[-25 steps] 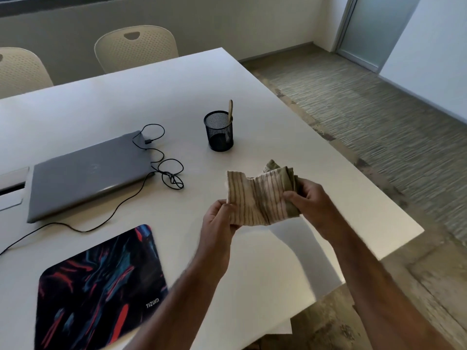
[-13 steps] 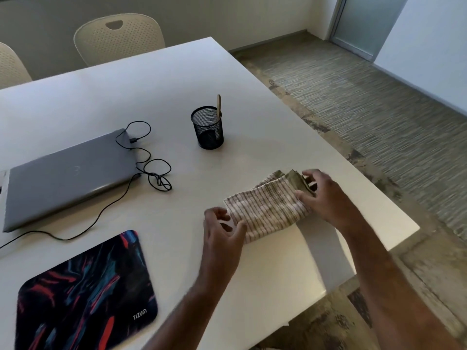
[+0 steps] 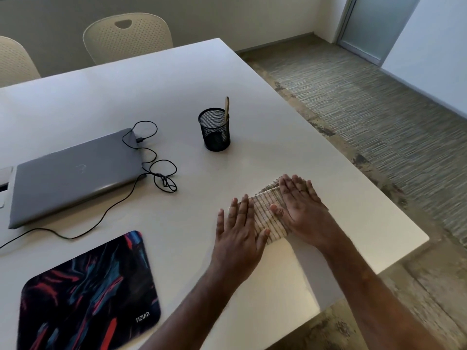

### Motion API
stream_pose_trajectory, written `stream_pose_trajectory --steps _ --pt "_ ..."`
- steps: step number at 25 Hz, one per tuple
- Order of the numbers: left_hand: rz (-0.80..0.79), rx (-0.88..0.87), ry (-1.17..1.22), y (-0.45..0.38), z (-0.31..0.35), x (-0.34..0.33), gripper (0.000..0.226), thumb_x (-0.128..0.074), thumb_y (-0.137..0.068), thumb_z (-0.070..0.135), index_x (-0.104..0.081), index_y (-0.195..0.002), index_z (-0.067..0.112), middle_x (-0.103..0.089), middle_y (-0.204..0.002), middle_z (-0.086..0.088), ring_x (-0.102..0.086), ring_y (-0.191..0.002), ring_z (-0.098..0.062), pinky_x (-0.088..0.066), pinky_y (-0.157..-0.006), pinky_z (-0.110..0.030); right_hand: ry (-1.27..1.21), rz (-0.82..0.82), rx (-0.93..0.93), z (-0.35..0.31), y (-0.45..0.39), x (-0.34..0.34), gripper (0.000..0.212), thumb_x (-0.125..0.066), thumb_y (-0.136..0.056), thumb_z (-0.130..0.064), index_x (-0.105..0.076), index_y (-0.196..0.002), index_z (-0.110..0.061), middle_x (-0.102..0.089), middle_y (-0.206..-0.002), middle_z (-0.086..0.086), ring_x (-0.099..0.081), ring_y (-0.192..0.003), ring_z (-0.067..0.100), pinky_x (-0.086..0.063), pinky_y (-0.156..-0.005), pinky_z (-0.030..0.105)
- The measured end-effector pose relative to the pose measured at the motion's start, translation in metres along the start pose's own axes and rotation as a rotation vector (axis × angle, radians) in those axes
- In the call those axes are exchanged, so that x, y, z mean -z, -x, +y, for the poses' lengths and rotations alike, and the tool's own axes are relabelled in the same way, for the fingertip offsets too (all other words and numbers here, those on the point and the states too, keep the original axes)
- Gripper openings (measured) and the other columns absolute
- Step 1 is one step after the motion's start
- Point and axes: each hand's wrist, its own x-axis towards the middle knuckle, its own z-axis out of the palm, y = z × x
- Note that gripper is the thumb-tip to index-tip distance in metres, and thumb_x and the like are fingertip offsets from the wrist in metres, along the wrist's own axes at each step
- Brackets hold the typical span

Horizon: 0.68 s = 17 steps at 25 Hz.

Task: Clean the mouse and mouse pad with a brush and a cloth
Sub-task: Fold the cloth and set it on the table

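Nearby, cloth (image 3: 268, 218) under flat hands, table (image 3: 177, 92) edge.

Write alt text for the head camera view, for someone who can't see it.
Two bare hands, left hand and right hand, press flat on a folded striped cloth on a white table. Nearby lie a colourful mouse pad, a closed laptop, and a mesh cup.

Laptop (image 3: 73, 173): grey, closed, on the white table (image 3: 156, 92)
Cable (image 3: 156, 170): black, plugged into the laptop, coiled beside it
Mesh cup (image 3: 214, 130): black, upright
Chairs (image 3: 126, 36): cream, at the far edge
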Motion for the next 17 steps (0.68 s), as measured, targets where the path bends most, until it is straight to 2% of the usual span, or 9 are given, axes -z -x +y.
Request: stream_pose_trajectory --steps 3,5,7,9,11,12,15,17 --pt "0.013 0.007 -0.023 0.0 0.0 -0.003 0.075 -0.009 -0.104 0.06 0.015 -0.161 0.017 0.028 -0.167 0.0 0.033 -0.151 -0.017 0.011 -0.126 -0.049 0.04 -0.005 0.008 0.001 -0.001 -0.002 0.093 0.004 -0.093 -0.074 0.01 -0.165 -0.016 0.012 -0.175 0.002 0.02 -0.16 0.017 0.018 -0.128 0.037" --pt "0.024 -0.019 0.004 0.001 -0.001 -0.001 0.074 -0.009 -0.104 0.059 0.014 -0.161 0.017 0.028 -0.167 0.001 0.034 -0.151 -0.015 0.011 -0.126 -0.049 -0.023 0.002 0.007 -0.001 -0.001 0.001 0.092 0.0 -0.095 -0.073 0.006 -0.166 -0.016 0.009 -0.175 0.002 0.019 -0.16 0.017 0.018 -0.128 0.036" --pt "0.061 -0.042 0.042 0.004 -0.004 0.004 0.073 -0.008 -0.104 0.059 0.014 -0.161 0.019 0.027 -0.167 0.002 0.034 -0.15 -0.012 0.013 -0.126 -0.046 -0.138 0.069 0.019 -0.007 -0.002 0.007 0.083 -0.012 -0.103 -0.066 -0.007 -0.167 -0.014 -0.004 -0.176 0.004 0.007 -0.162 0.019 0.009 -0.131 0.039" --pt "0.117 -0.032 0.09 0.009 -0.011 0.01 0.071 -0.01 -0.105 0.058 0.012 -0.161 0.021 0.025 -0.168 0.005 0.032 -0.151 -0.01 0.013 -0.127 -0.042 -0.232 0.195 0.06 -0.023 -0.002 0.013 0.069 -0.031 -0.108 -0.051 -0.03 -0.163 -0.009 -0.03 -0.17 0.01 -0.02 -0.161 0.025 -0.009 -0.132 0.047" --pt "0.178 0.001 0.137 0.015 -0.021 0.015 0.07 -0.018 -0.107 0.055 0.005 -0.163 0.021 0.018 -0.169 0.005 0.026 -0.153 -0.009 0.01 -0.127 -0.037 -0.34 0.3 0.107 -0.044 -0.002 0.018 0.056 -0.053 -0.103 -0.038 -0.05 -0.15 -0.008 -0.055 -0.152 0.01 -0.045 -0.147 0.028 -0.026 -0.128 0.044" --pt "0.209 0.025 0.156 0.019 -0.027 0.017 0.069 -0.022 -0.108 0.053 0.0 -0.164 0.02 0.013 -0.17 0.005 0.022 -0.154 -0.008 0.008 -0.128 -0.036 -0.382 0.336 0.123 -0.057 -0.002 0.019 0.049 -0.061 -0.101 -0.031 -0.055 -0.144 -0.009 -0.061 -0.141 0.007 -0.053 -0.138 0.026 -0.032 -0.123 0.04" --pt "0.276 0.108 0.192 0.033 -0.047 0.026 0.066 -0.027 -0.108 0.051 -0.007 -0.164 0.023 0.0 -0.172 0.005 0.013 -0.155 -0.006 0.002 -0.128 -0.032 -0.472 0.365 0.129 -0.094 -0.002 0.02 0.038 -0.07 -0.096 -0.025 -0.062 -0.132 -0.017 -0.063 -0.116 -0.004 -0.06 -0.114 0.017 -0.041 -0.106 0.038" --pt "0.32 0.165 0.2 0.045 -0.062 0.032 0.064 -0.028 -0.108 0.05 -0.009 -0.164 0.024 -0.004 -0.172 0.006 0.014 -0.153 -0.003 0.01 -0.123 -0.024 -0.546 0.331 0.137 -0.119 -0.004 0.019 0.033 -0.069 -0.097 -0.027 -0.064 -0.128 -0.018 -0.063 -0.109 -0.006 -0.06 -0.105 0.015 -0.042 -0.102 0.038"
